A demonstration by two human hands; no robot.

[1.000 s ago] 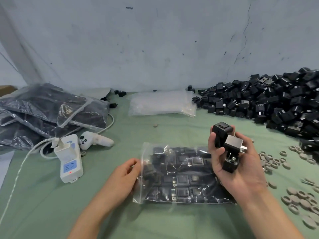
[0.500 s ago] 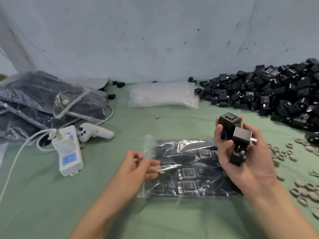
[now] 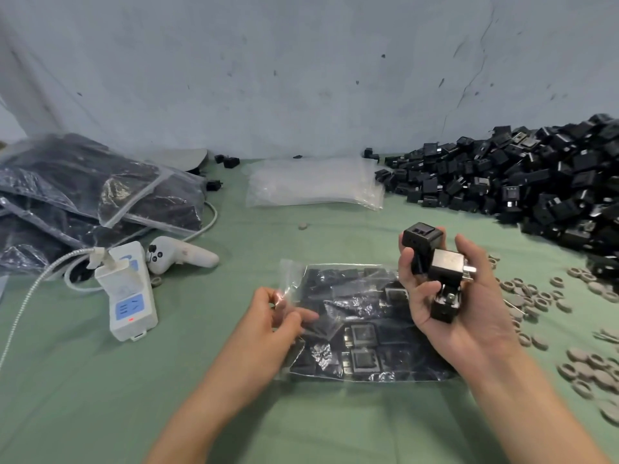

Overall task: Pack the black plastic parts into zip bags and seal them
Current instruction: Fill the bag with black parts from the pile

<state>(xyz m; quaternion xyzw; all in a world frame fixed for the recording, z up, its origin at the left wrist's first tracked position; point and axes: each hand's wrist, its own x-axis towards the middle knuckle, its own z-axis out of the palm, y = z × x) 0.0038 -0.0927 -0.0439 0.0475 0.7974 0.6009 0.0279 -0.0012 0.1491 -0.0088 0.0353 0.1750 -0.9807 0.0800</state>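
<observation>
Between hands: zip bag (image 3: 361,323); left hand (image 3: 271,326) pinches its mouth, right hand (image 3: 459,296) grips black parts (image 3: 435,266).

Zip bag (image 3: 361,333) lay on the counter (image 3: 100,396)
Mid-frame, the left hand (image 3: 273,324) pinched its left edge; the right hand (image 3: 469,306) gripped black parts (image 3: 442,272) over its right end.

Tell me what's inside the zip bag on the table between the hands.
The zip bag holds black plastic parts lying flat; several show square framed faces. The left hand covers its left edge and the right hand its upper right corner, so the full count is hidden.
</observation>
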